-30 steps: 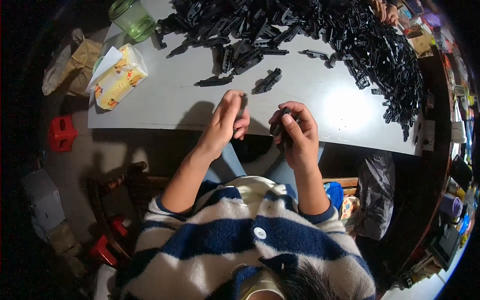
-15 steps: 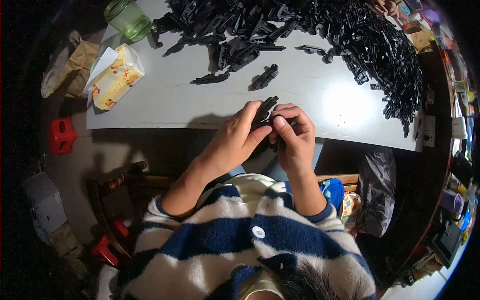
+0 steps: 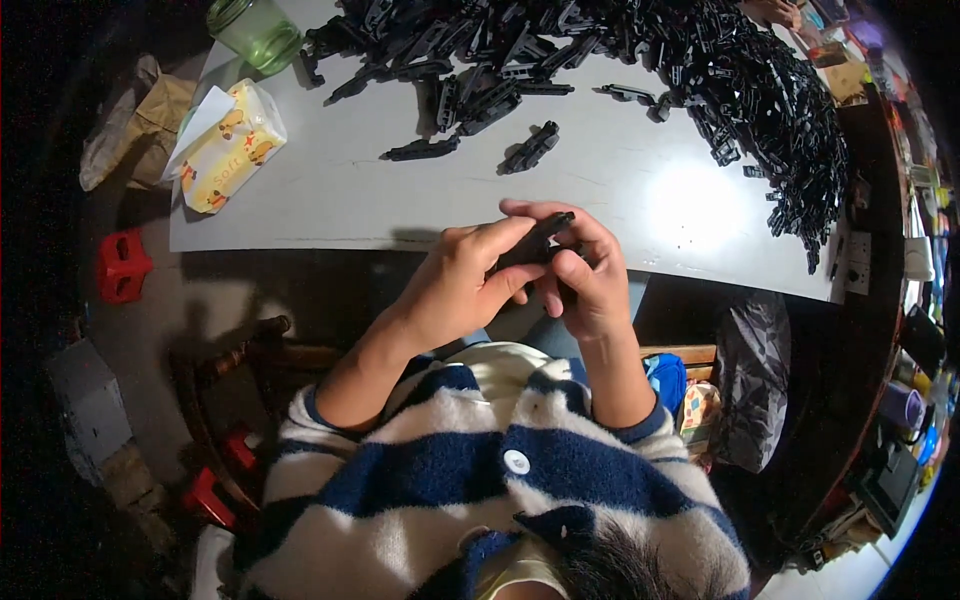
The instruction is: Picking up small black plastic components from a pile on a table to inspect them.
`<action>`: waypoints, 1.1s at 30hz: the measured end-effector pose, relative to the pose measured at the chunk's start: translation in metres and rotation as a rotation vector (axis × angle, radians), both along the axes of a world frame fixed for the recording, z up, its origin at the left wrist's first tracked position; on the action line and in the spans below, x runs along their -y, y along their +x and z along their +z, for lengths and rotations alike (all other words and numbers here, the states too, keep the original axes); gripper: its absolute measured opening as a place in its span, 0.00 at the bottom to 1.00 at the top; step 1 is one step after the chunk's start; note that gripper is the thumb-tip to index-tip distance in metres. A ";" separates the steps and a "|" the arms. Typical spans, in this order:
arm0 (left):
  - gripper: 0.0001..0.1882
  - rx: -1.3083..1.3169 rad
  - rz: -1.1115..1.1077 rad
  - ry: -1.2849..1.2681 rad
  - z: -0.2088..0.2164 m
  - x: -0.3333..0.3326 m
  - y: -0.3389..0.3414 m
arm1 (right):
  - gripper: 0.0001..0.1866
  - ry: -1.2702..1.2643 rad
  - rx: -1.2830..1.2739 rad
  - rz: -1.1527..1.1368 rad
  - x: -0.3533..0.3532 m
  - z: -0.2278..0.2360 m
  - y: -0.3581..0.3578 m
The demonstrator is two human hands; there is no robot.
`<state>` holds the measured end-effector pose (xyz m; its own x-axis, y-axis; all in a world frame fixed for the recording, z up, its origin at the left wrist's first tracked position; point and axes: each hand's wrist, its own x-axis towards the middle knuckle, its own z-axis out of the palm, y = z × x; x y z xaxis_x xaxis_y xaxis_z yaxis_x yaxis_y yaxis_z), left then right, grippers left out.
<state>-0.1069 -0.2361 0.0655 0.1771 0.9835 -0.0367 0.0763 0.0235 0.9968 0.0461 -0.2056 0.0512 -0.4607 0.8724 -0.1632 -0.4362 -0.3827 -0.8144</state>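
Observation:
Just off the table's near edge, I hold a long black plastic part (image 3: pixel 537 242) between both hands. My left hand (image 3: pixel 465 270) is closed around its left side, thumb along the lower edge. My right hand (image 3: pixel 598 270) grips the other end, with the forefinger curled over the far side and the thumb bent in front. Fingers cover much of the part, so its full shape is hidden. Beyond my hands, a similar black part (image 3: pixel 530 148) lies alone on the white table (image 3: pixel 400 210), and another slim black part (image 3: pixel 420 149) rests left of it.
A large heap of black plastic parts (image 3: pixel 720 80) covers the table's far and right side. At the left stand a green glass jar (image 3: pixel 255 35) and a yellow tissue pack (image 3: pixel 233 150). Another person's hand (image 3: pixel 775 12) shows at the far right.
The black part has tilted lower and turned between my hands. My right forefinger has reached over its far side, and the right fingers have opened out from their earlier pinch.

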 end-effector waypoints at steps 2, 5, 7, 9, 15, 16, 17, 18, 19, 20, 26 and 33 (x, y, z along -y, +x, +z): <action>0.16 0.005 -0.115 0.014 0.003 0.000 -0.003 | 0.24 0.016 -0.042 -0.002 0.002 -0.004 0.003; 0.16 0.043 -0.065 0.032 0.000 0.004 0.000 | 0.21 0.035 -0.023 -0.056 0.004 -0.007 0.003; 0.15 -0.032 -0.039 0.135 -0.003 0.004 0.002 | 0.20 0.017 -0.040 -0.063 0.005 -0.009 0.004; 0.15 -0.108 -0.012 0.238 -0.004 0.003 0.002 | 0.18 -0.001 -0.058 -0.070 0.004 -0.012 0.005; 0.16 -0.346 0.004 0.391 0.003 0.005 0.002 | 0.16 -0.006 -0.227 -0.002 0.005 -0.025 0.007; 0.19 -0.393 -0.035 0.386 0.005 0.006 0.002 | 0.16 0.006 -0.216 -0.005 0.007 -0.032 0.009; 0.22 -0.440 -0.075 0.381 0.007 0.007 0.002 | 0.16 0.018 -0.205 -0.007 0.007 -0.036 0.012; 0.21 -0.463 -0.087 0.374 0.010 0.007 0.002 | 0.17 -0.062 -0.249 0.086 0.004 -0.031 0.019; 0.21 -0.463 -0.085 0.373 0.009 0.008 0.002 | 0.17 -0.063 -0.248 0.087 0.005 -0.033 0.018; 0.21 -0.444 -0.066 0.375 0.007 0.009 0.003 | 0.17 -0.076 -0.263 0.099 0.005 -0.036 0.018; 0.21 -0.465 -0.065 0.305 0.003 0.013 0.000 | 0.19 -0.021 -0.280 0.067 0.009 -0.041 0.007; 0.18 -0.495 -0.068 0.357 -0.002 0.004 -0.012 | 0.15 -0.048 -0.108 -0.042 -0.001 -0.035 0.007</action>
